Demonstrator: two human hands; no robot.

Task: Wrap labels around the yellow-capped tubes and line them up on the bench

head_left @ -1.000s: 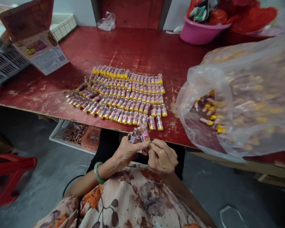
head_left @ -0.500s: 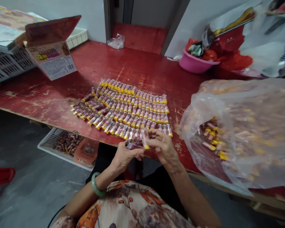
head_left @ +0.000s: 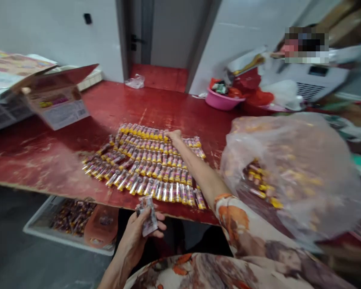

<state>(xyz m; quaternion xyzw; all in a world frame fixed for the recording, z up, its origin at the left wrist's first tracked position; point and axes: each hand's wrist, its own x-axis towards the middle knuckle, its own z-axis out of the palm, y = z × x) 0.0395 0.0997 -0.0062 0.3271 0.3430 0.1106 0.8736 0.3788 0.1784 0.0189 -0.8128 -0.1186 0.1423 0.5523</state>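
Note:
Rows of small wrapped tubes with yellow ends (head_left: 156, 168) lie side by side on the red table (head_left: 108, 108). My right hand (head_left: 174, 136) reaches across them to the right end of the farthest row. Its fingers are closed there, and whatever is between them is hidden. Near the table's front edge, my left hand (head_left: 141, 226) holds a small stack of clear printed plastic wrappers (head_left: 148, 216) under its thumb, with the other fingers partly spread beneath.
A large clear bag (head_left: 291, 160) of yellow-ended pieces lies on the right. Behind it is a pink basin (head_left: 222, 100). An open carton (head_left: 62, 110) stands at the left. Below the table edge, a white crate (head_left: 38, 226) holds many wrapped pieces.
My right hand has left the wrappers by my left hand and moved forward to the farthest row. My left hand keeps the wrappers, and the view has tilted up.

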